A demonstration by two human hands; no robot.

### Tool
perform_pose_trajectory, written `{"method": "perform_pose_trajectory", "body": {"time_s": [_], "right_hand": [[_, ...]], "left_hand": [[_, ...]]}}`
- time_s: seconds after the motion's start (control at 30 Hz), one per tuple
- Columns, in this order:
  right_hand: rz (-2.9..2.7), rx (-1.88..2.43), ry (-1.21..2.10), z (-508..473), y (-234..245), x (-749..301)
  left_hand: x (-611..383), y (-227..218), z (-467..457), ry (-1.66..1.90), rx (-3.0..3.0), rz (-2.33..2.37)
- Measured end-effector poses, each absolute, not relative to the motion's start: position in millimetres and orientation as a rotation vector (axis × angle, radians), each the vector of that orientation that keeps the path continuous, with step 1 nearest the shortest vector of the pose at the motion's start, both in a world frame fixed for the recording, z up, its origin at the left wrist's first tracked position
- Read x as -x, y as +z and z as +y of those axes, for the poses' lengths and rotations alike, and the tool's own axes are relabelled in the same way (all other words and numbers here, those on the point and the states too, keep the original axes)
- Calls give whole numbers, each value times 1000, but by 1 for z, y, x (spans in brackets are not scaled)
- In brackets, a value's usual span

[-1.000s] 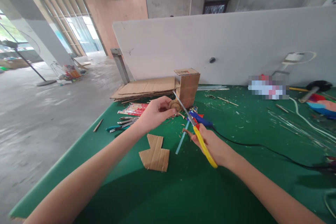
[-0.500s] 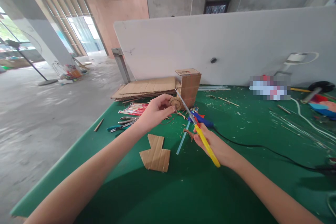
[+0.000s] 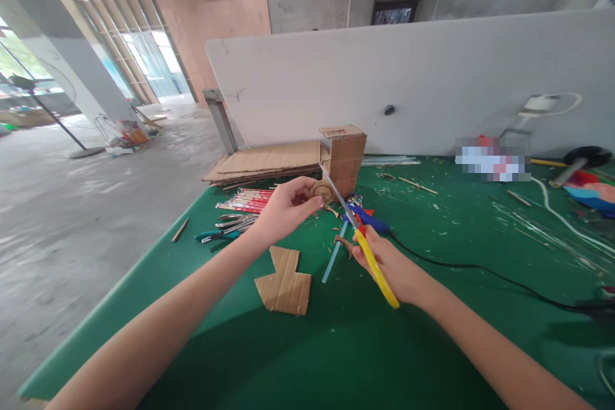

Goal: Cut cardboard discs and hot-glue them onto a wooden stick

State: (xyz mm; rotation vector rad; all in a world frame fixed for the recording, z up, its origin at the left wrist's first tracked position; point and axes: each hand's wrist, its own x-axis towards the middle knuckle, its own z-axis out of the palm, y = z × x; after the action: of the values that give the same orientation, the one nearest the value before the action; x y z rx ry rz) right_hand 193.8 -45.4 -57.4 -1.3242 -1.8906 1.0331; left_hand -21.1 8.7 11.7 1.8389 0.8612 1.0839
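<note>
Between the thumb and fingers of my left hand [image 3: 293,205] is a small round cardboard piece [image 3: 323,191], partly covered by the fingertips. My right hand [image 3: 382,259] grips yellow-handled scissors [image 3: 377,269], whose blades point up and away, close beside the round piece. A curled cardboard strip [image 3: 344,243] lies or hangs near the right fingers; I cannot tell which. Below the hands, a cut cardboard shape [image 3: 284,285] rests flat on the green table. Behind the blades stands an upright cardboard box form [image 3: 346,163].
A blue glue gun [image 3: 369,219] with a clear glue stick [image 3: 335,253] lies beyond the scissors, its black cord running right. Pliers [image 3: 225,230] and red-white wrapped sticks [image 3: 244,200] are at the left. Cardboard sheets [image 3: 269,159] lie at the back, before a white partition [image 3: 432,83].
The left hand has turned the round piece slightly, and its thumb sits a little differently on it. The scissors have barely shifted. The whole view has drifted a little.
</note>
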Motion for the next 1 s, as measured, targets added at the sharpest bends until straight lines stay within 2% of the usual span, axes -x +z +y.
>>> {"method": "perform_pose_trajectory", "body": {"time_s": [0.3,0.73,0.9,1.0], "right_hand": [[-1839,1433,910,-35,-81,-196],[-1769,1248,1151,-45,-57,-190],[-1681,1236,1228,-44,-62,-189],[-1724,1272,1163,-41,-71,-192]], "left_hand": [[25,12,11,1055,-1875,851],[20,13,9,1193,-1831,885],[20,12,8,1207,-1802,866],[21,13,10,1185,-1812,865]]}}
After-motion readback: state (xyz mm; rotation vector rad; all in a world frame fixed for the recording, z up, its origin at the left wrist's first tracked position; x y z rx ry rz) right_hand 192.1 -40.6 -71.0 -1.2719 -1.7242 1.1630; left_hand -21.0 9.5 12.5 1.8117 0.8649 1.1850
